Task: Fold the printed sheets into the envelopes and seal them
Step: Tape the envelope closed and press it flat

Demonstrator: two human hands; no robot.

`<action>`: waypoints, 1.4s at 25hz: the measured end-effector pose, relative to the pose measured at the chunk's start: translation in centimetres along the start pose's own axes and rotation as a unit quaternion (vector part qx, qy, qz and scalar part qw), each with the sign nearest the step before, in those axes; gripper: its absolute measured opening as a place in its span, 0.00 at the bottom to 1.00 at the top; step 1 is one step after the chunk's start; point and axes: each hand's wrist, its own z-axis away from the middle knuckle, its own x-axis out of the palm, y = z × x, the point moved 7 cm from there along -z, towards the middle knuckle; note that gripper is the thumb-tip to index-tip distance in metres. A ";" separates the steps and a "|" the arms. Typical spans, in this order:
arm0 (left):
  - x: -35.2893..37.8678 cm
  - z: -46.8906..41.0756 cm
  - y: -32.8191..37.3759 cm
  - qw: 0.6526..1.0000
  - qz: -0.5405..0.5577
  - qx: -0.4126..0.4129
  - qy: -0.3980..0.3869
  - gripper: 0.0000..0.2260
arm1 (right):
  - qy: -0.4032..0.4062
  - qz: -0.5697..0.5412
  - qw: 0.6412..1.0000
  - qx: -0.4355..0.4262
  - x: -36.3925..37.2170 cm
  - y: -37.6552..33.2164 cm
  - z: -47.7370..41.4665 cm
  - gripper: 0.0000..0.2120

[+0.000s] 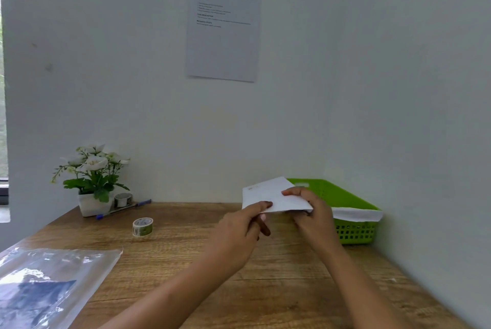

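Observation:
A white envelope (268, 193) is held up above the wooden desk (265, 275), in front of a green basket (348, 204). My left hand (239, 225) pinches its lower left edge between thumb and fingers. My right hand (310, 211) grips its right end, fingers curled over the top. More white paper (356, 214) hangs over the basket's near rim. A roll of printed tape (143, 226) stands on the desk to the left.
A clear plastic sleeve with a printed picture (45, 283) lies at the near left. A potted white flower (93, 182), a small roll (123, 199) and a blue pen (123, 209) sit at the back left by the wall. A notice sheet (223, 28) hangs on the wall.

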 end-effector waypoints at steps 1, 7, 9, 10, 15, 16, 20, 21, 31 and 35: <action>0.7 -0.8 0.8 1.000 -0.018 0.013 0.003 0.15 | 0.031 -0.005 0.999 0.006 -1.1 0.4 -0.3 0.14; 7.4 -5.2 4.6 0.995 -0.072 0.070 0.025 0.18 | 0.206 -0.021 0.977 0.058 -6.6 1.8 -0.5 0.23; 9.1 -6.1 5.6 0.992 -0.086 0.085 0.043 0.18 | 0.257 -0.019 0.964 0.063 -8.1 2.1 -0.3 0.24; 9.7 -6.5 5.9 0.993 -0.073 0.080 0.052 0.18 | 0.269 -0.020 0.961 0.066 -8.4 2.2 -0.4 0.24; 11.4 -7.6 4.4 0.997 0.007 0.054 0.057 0.17 | 0.322 0.061 0.941 0.083 -9.9 2.1 -0.3 0.18; 11.7 -7.7 4.6 0.997 0.005 0.064 0.038 0.17 | 0.328 0.067 0.938 0.094 -10.4 2.2 -0.3 0.17; 13.2 -8.5 7.1 0.993 -0.020 0.115 -0.006 0.16 | 0.320 0.150 0.929 0.109 -11.3 2.0 -0.2 0.18; 13.5 -8.7 7.6 0.992 -0.016 0.123 -0.002 0.15 | 0.318 0.184 0.923 0.113 -11.4 1.9 -0.1 0.18; 12.5 -8.1 5.3 0.994 -0.046 0.093 0.029 0.15 | 0.258 0.337 0.877 0.225 -11.5 4.5 0.2 0.18; 9.5 -6.8 1.7 0.995 -0.080 0.038 0.048 0.14 | 0.272 0.386 0.875 0.106 -10.0 2.5 0.0 0.17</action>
